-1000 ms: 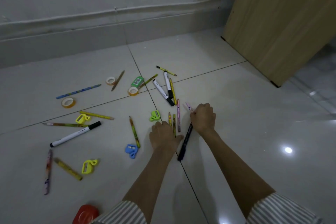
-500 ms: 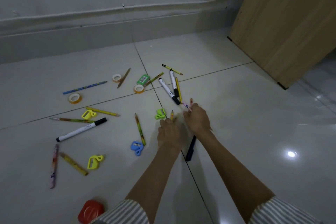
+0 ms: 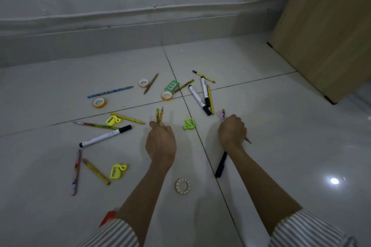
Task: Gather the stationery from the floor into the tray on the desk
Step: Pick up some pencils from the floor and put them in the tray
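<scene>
Firmly, the left hand (image 3: 160,143) gripped two yellow pencils (image 3: 159,116) in curled fingers; the right hand (image 3: 231,130) clenched a pink pencil (image 3: 222,114). A black pen (image 3: 220,166) lay on the floor (image 3: 281,126) beneath the right wrist, with markers (image 3: 197,99), tape rolls (image 3: 99,102) and sharpeners (image 3: 189,124) scattered beyond.

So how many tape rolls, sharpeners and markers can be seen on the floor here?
Tape rolls: 4
Sharpeners: 3
Markers: 4
Total: 11
</scene>
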